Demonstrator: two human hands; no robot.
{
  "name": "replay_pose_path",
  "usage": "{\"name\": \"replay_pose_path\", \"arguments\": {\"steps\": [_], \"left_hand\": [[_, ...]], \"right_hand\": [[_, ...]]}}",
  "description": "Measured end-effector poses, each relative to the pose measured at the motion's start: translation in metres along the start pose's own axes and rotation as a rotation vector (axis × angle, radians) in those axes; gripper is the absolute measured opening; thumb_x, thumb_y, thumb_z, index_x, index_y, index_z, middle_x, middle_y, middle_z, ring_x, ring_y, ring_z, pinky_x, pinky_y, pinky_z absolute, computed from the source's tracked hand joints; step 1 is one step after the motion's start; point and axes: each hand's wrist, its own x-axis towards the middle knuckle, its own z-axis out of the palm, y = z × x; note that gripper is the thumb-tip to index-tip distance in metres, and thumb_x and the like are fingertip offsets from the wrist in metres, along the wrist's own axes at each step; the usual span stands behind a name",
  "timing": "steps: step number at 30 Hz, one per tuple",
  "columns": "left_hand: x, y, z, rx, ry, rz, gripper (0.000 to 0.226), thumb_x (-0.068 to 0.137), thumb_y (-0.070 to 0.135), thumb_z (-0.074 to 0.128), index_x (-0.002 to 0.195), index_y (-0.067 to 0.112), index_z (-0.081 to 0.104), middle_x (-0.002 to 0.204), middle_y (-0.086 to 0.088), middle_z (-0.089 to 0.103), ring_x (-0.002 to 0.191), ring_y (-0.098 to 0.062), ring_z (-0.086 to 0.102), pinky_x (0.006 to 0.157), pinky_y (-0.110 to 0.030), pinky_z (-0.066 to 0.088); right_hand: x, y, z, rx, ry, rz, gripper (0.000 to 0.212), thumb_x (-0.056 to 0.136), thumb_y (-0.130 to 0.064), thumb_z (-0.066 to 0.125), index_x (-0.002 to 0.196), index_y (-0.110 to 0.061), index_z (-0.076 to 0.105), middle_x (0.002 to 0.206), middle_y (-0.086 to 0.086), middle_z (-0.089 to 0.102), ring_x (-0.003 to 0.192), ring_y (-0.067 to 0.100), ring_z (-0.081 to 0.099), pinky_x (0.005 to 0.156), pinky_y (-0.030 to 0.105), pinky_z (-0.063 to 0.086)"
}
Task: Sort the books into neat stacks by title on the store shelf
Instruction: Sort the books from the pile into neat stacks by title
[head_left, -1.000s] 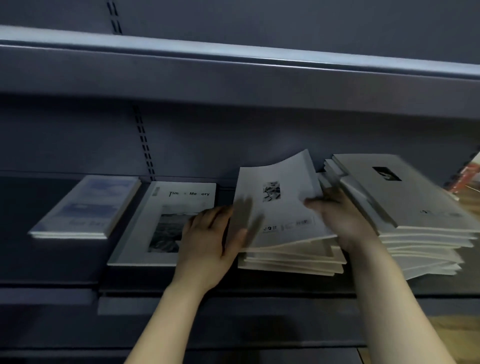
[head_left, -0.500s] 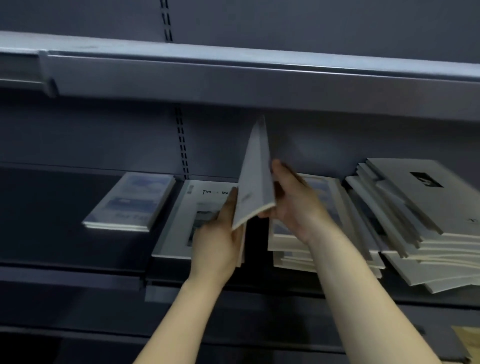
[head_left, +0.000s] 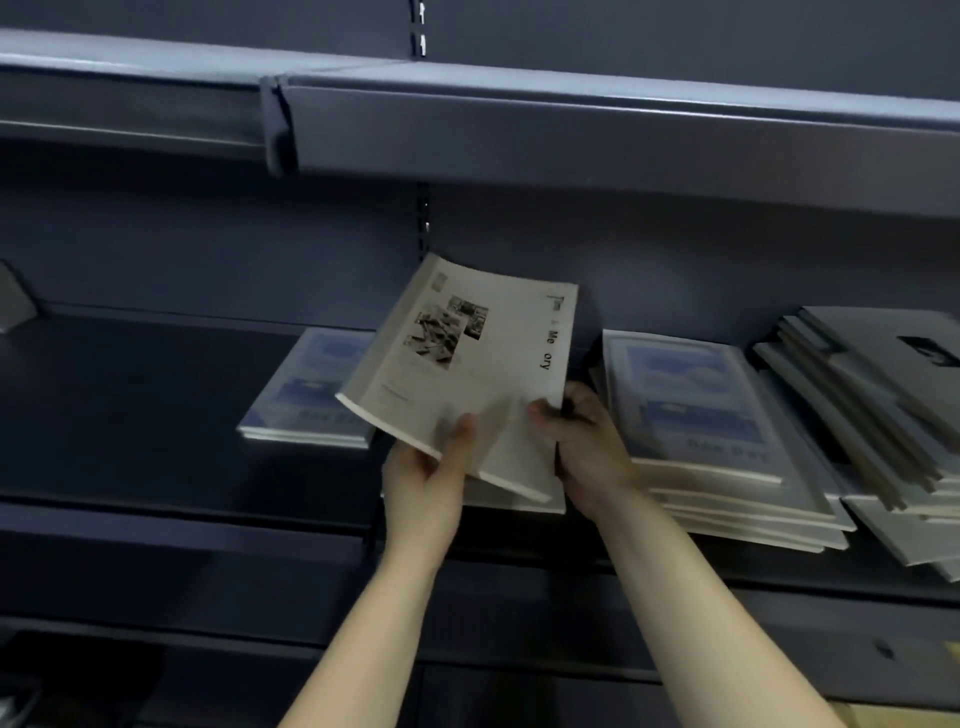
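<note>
White book (head_left: 467, 374) tilted at frame centre: left hand (head_left: 426, 473) pinches its lower edge, thumb on cover; right hand (head_left: 589, 447) curls its fingers round the corner; both forearms reach upward.

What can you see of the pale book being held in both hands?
The pale book is a thin softcover, white cover over cream page edges, bending slightly. Its cover shows a black-and-white photo collage, a small grey mark at one corner and a partly legible title running sideways. It is tilted, far end raised, above a second book lying on the shelf. The left hand grips its near edge, thumb on the cover; the right hand pinches its near right corner.
</note>
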Motion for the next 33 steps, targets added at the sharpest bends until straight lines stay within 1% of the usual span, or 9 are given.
{"name": "replay_pose_path", "arguments": {"steps": [3, 5, 7, 9, 12, 17, 23, 27, 33], "left_hand": [[0.011, -0.001, -0.034, 0.099, -0.104, -0.112, 0.036, 0.077, 0.049, 0.059, 0.109, 0.032, 0.062, 0.109, 0.016, 0.066, 0.108, -0.004, 0.060, 0.093, -0.021, 0.045], [0.021, -0.006, -0.062, 0.210, -0.068, -0.095, 0.049, 0.081, 0.059, 0.052, 0.113, 0.025, 0.064, 0.107, 0.014, 0.067, 0.109, -0.006, 0.059, 0.088, -0.015, 0.043], [0.030, -0.014, -0.089, 0.522, -0.006, 0.080, 0.054, 0.087, 0.065, 0.045, 0.115, 0.022, 0.064, 0.111, 0.012, 0.065, 0.110, -0.009, 0.058, 0.088, -0.016, 0.044], [0.042, -0.024, -0.112, 0.935, -0.055, 0.247, 0.060, 0.088, 0.062, 0.037, 0.123, 0.019, 0.060, 0.123, 0.002, 0.061, 0.117, -0.019, 0.053, 0.096, -0.037, 0.044], [0.054, -0.034, -0.126, 1.210, -0.129, 0.379, 0.054, 0.091, 0.053, 0.036, 0.122, 0.017, 0.062, 0.127, -0.007, 0.059, 0.116, -0.030, 0.052, 0.094, -0.048, 0.043], [0.058, -0.046, -0.127, 1.293, -0.190, 0.432, 0.050, 0.091, 0.045, 0.035, 0.121, 0.015, 0.061, 0.127, -0.006, 0.058, 0.116, -0.028, 0.049, 0.094, -0.043, 0.037], [0.058, -0.051, -0.129, 1.292, -0.225, 0.480, 0.047, 0.092, 0.042, 0.037, 0.124, 0.016, 0.060, 0.129, -0.004, 0.057, 0.119, -0.025, 0.046, 0.100, -0.039, 0.029], [0.058, -0.051, -0.129, 1.304, -0.225, 0.492, 0.046, 0.091, 0.041, 0.038, 0.123, 0.016, 0.061, 0.127, -0.004, 0.059, 0.117, -0.023, 0.047, 0.101, -0.038, 0.029], [0.057, -0.052, -0.128, 1.351, -0.265, 0.495, 0.045, 0.092, 0.038, 0.037, 0.123, 0.015, 0.061, 0.128, -0.004, 0.059, 0.120, -0.023, 0.048, 0.103, -0.041, 0.030]], "right_hand": [[0.005, 0.001, -0.001, -0.026, 0.103, -0.063, 0.025, 0.089, -0.004, 0.061, 0.113, -0.008, 0.058, 0.110, 0.011, 0.069, 0.097, 0.028, 0.066, 0.078, 0.038, 0.054], [0.008, 0.001, -0.001, -0.073, 0.142, -0.083, 0.021, 0.090, -0.004, 0.059, 0.108, -0.015, 0.059, 0.108, 0.007, 0.068, 0.093, 0.024, 0.065, 0.075, 0.033, 0.051], [0.009, 0.002, 0.000, -0.191, 0.176, -0.108, 0.022, 0.091, -0.006, 0.057, 0.106, -0.022, 0.059, 0.106, 0.001, 0.068, 0.092, 0.019, 0.064, 0.074, 0.029, 0.048], [0.009, 0.005, 0.000, -0.317, 0.185, -0.128, 0.024, 0.092, -0.009, 0.056, 0.112, -0.021, 0.059, 0.107, -0.001, 0.067, 0.094, 0.019, 0.063, 0.077, 0.030, 0.049], [0.006, 0.010, 0.003, -0.427, 0.167, -0.121, 0.025, 0.093, -0.009, 0.053, 0.116, -0.019, 0.058, 0.105, -0.002, 0.067, 0.091, 0.016, 0.063, 0.068, 0.026, 0.047], [0.002, 0.019, 0.007, -0.576, 0.141, -0.090, 0.030, 0.091, -0.009, 0.052, 0.117, -0.016, 0.064, 0.107, -0.001, 0.069, 0.097, 0.019, 0.065, 0.080, 0.030, 0.051], [0.003, 0.019, 0.008, -0.841, 0.237, -0.145, 0.011, 0.092, -0.010, 0.054, 0.091, -0.019, 0.060, 0.078, -0.007, 0.058, 0.064, -0.002, 0.047, 0.050, 0.007, 0.028], [0.007, 0.024, 0.009, -0.893, 0.302, -0.111, 0.017, 0.091, -0.006, 0.051, 0.100, -0.009, 0.065, 0.088, -0.001, 0.059, 0.073, 0.011, 0.053, 0.049, 0.007, 0.027], [0.011, 0.027, 0.009, -0.901, 0.338, -0.114, 0.018, 0.089, -0.007, 0.054, 0.099, -0.008, 0.069, 0.086, 0.000, 0.062, 0.062, -0.006, 0.043, 0.046, 0.004, 0.027]]}}
